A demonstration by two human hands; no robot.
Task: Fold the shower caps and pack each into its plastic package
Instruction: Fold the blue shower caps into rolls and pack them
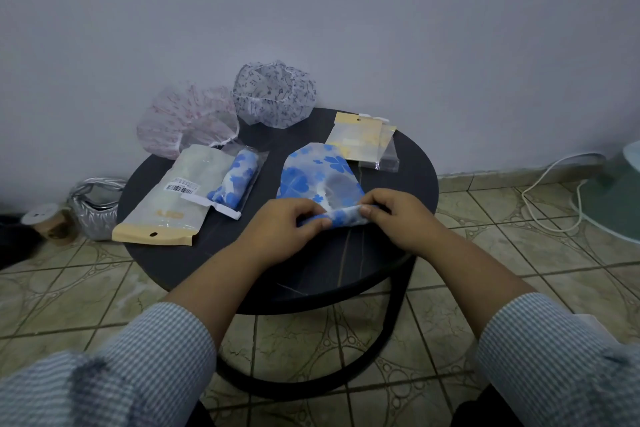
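A blue-flowered shower cap [317, 175] lies flattened on the round dark table [408, 163], its near edge rolled up. My left hand [284, 229] and my right hand [398, 218] pinch that rolled edge from either side. To the left, a clear plastic package [239, 180] holds a rolled blue-flowered cap. A larger frosted package [173, 198] with a barcode lies beside it. Empty packages [367, 140] with yellow headers sit at the back right. A pink-patterned cap [187, 121] and a cap with dark music notes [273, 94] stand unfolded at the table's far edge.
The table stands on a tiled floor against a pale wall. A silvery bag [93, 204] and a tape roll [48, 222] lie on the floor at left. A white cable [550, 191] and a pale green base [616, 191] are at right.
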